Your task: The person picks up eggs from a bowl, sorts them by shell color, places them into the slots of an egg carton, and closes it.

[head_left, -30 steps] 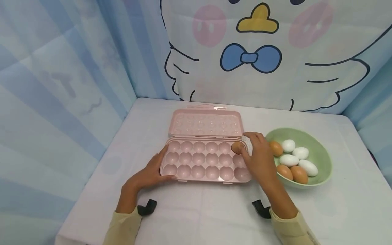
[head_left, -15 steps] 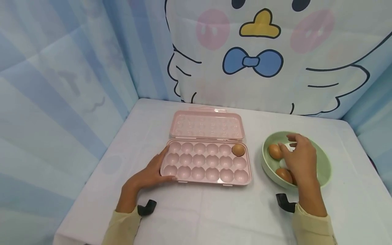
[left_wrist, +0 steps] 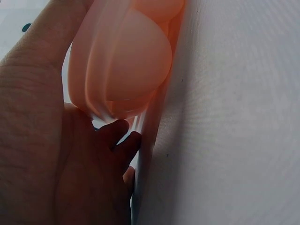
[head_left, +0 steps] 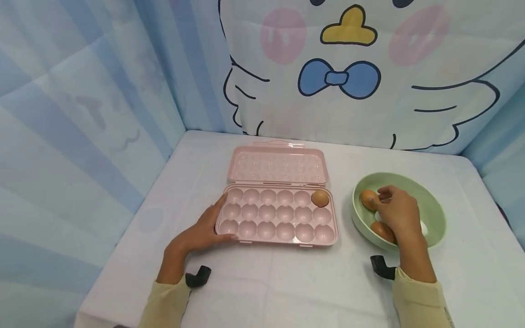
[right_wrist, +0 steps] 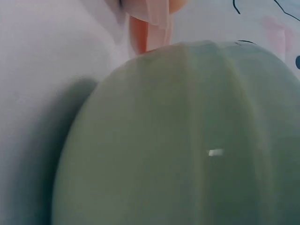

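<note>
The left hand (head_left: pixel 201 233) lay flat-fingered against the tray (head_left: pixel 277 214) end, bracing it. The right hand (head_left: pixel 397 212) reached into the bowl (head_left: pixel 430 200) — fingers curled over the eggs, whether gripping one could not be told. One egg (head_left: pixel 320 198) sat in the tray's far-right cup.

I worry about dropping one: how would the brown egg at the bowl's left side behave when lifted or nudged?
The brown egg is smooth and rounded, so it would probably roll if nudged and may slip from a loose grip. It lies in the green bowl, whose curved wall should catch it. If real, the shell likely cracks under a hard squeeze from the right hand.
</note>
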`<state>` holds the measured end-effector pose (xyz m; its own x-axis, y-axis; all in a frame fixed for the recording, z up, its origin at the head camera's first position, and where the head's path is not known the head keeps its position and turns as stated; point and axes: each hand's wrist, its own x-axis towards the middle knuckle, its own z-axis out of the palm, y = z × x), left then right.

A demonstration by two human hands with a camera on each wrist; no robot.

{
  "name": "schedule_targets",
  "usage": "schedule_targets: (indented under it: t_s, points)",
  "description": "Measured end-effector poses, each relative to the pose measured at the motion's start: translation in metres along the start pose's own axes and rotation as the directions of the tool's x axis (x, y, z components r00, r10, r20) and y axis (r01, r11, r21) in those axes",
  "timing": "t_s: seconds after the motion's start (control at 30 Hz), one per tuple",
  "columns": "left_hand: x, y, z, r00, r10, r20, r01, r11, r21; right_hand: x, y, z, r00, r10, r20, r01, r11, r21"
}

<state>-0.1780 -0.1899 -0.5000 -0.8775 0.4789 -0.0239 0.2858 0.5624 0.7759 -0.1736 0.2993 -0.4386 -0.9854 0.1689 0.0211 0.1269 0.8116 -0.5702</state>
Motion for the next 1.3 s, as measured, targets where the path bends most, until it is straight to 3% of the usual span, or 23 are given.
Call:
schedule_targets:
  t_s: [0.3,0.77,0.93,1.07,1.13,1.3]
  points:
    - [0.003,0.004,-0.001,1.0,0.016,0.0,-0.016,1.0,0.006,0.005,0.002,0.004,0.987,-0.094,0.127,0.101,0.994,-0.051]
    - [0.002,-0.001,0.001,1.0,0.021,-0.008,-0.021,1.0,-0.01,0.005,-0.003,0.005,0.976,-0.2,0.092,0.203,0.979,-0.025]
    - [0.002,0.0,0.001,1.0,0.025,-0.011,-0.025,1.0,-0.004,0.002,-0.009,0.004,0.985,-0.174,-0.023,0.173,0.985,-0.006]
    - [0.002,0.0,0.001,1.0,0.021,-0.004,-0.021,1.0,0.005,-0.001,-0.018,0.008,0.974,-0.134,-0.184,0.147,0.987,0.063]
    - [0.001,-0.001,0.0,1.0,0.02,-0.001,-0.02,1.0,0.012,-0.002,-0.025,0.012,0.95,-0.129,-0.284,0.166,0.98,0.112]
    - [0.002,-0.002,0.0,1.0,0.029,0.0,-0.029,0.999,0.02,-0.006,-0.048,0.026,0.855,-0.182,-0.485,0.307,0.932,0.191]
